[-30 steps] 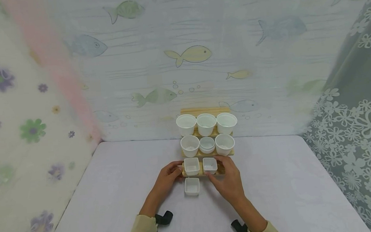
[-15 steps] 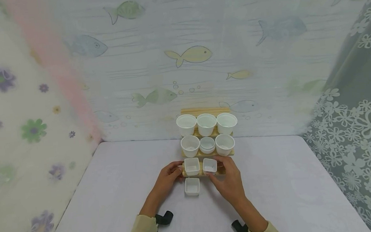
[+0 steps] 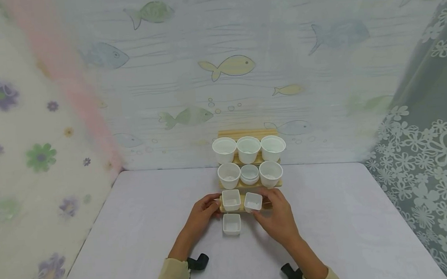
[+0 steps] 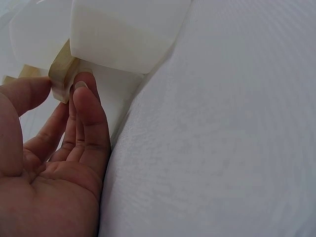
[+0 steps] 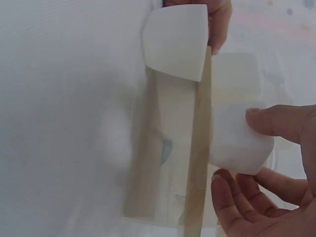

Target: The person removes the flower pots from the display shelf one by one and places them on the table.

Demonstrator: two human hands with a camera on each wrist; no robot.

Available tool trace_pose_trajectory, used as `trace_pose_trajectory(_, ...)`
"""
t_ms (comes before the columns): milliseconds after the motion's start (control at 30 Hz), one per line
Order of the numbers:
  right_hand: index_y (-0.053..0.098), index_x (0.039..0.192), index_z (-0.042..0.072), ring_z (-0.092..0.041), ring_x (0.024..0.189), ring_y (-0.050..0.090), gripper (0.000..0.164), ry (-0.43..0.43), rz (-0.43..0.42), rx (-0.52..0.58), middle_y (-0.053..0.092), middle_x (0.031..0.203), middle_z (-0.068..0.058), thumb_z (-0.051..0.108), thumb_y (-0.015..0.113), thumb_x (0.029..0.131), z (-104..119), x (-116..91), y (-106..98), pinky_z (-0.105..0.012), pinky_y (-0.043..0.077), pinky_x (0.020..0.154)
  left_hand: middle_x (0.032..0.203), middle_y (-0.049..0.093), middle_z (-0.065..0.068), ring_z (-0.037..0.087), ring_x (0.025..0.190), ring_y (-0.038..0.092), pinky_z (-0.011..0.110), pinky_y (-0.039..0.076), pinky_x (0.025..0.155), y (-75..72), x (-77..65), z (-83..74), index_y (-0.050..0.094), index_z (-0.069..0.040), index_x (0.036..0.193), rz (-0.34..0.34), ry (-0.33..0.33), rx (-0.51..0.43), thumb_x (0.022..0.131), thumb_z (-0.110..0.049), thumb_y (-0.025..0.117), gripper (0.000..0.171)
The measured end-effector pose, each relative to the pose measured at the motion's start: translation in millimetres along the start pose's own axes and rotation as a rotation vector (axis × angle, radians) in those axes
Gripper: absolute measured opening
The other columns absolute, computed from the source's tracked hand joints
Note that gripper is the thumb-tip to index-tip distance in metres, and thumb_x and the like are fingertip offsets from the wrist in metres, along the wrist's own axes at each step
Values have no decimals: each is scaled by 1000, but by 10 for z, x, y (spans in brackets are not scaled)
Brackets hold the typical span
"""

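A small square white cup (image 3: 253,202) stands slightly turned on the lowest tier of a wooden stepped rack (image 3: 242,204). My right hand (image 3: 278,217) holds this cup between thumb and fingers; in the right wrist view the thumb (image 5: 276,121) lies against its wall. At the tier's left end, my left hand (image 3: 200,215) pinches the wooden board (image 4: 63,66), thumb on one face and fingertips on the other. Close to that hand, a second square cup (image 3: 231,199) sits on the same tier. Another square cup (image 3: 231,224) stands on the tablecloth in front of the rack.
Round white cups fill the upper tiers: three on top, including a middle one (image 3: 249,150), and three below, with a shorter cup (image 3: 249,174) in the centre. A fish-patterned curtain (image 3: 188,85) hangs behind the white table (image 3: 330,218).
The square cup in my right hand has turned a little and shifted very slightly right, and the right wrist has moved slightly right. My left hand keeps its place on the board.
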State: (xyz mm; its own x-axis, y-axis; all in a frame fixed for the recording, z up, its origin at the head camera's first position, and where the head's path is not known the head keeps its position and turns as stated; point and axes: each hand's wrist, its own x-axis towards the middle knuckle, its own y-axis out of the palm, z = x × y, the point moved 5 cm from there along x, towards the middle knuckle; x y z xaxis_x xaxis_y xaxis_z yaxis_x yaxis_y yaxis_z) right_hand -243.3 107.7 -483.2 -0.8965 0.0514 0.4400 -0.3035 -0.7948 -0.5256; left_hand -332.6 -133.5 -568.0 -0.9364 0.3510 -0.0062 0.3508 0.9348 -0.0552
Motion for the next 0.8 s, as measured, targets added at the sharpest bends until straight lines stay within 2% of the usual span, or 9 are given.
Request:
trace_pose_trajectory(200,68,126,6,-22,104,68,57,53,52,-12,62,120,-8,-1,94,76,15,0,-38,-39,61,90,109,74,11,22,96,69,28,59,80,2,-3,5,63,-8,142,-5,-6,7,109,-21,62,36)
trace_pose_trajectory(800,68,124,2,-24,101,69,55,80,117,-32,65,115,-10,-6,91,75,77,-37,-143,-40,62,89,112,74,11,23,98,69,29,59,81,16,-16,-11,63,-8,142,-7,-14,1,109,-22,63,35)
